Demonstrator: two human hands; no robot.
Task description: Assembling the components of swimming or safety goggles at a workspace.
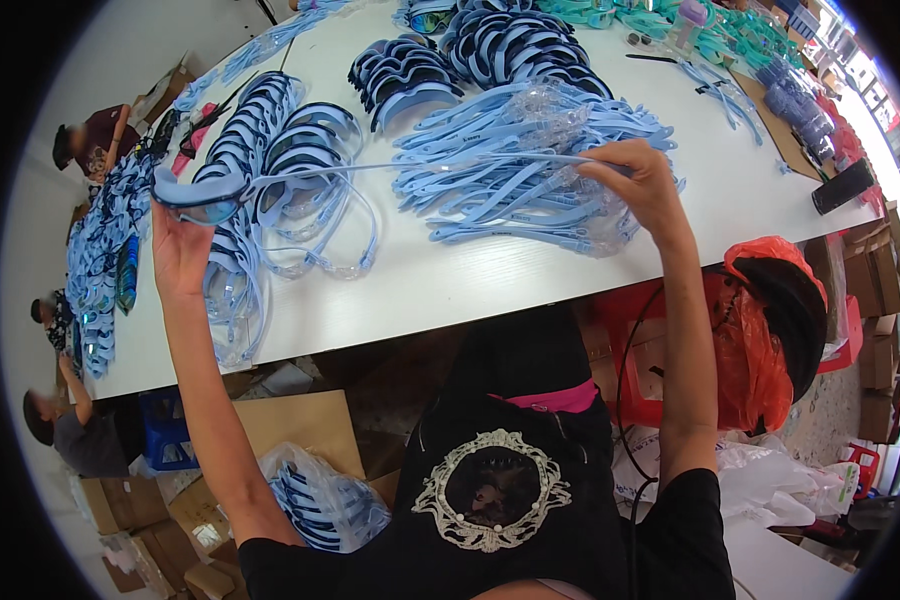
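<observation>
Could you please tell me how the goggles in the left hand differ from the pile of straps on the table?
The goggles are raised in the left hand, while the strap pile lies on the table. The goggles have a broad, curved frame; the strap pile shows long, narrow pieces. The goggles are a single item, the strap pile many. Both show light blue.

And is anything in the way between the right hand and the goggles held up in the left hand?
Nothing visible is. The light-blue strap runs nearly straight from the goggles in the left hand to the right hand; the strap pile on the table shows behind it, not across it.
</observation>
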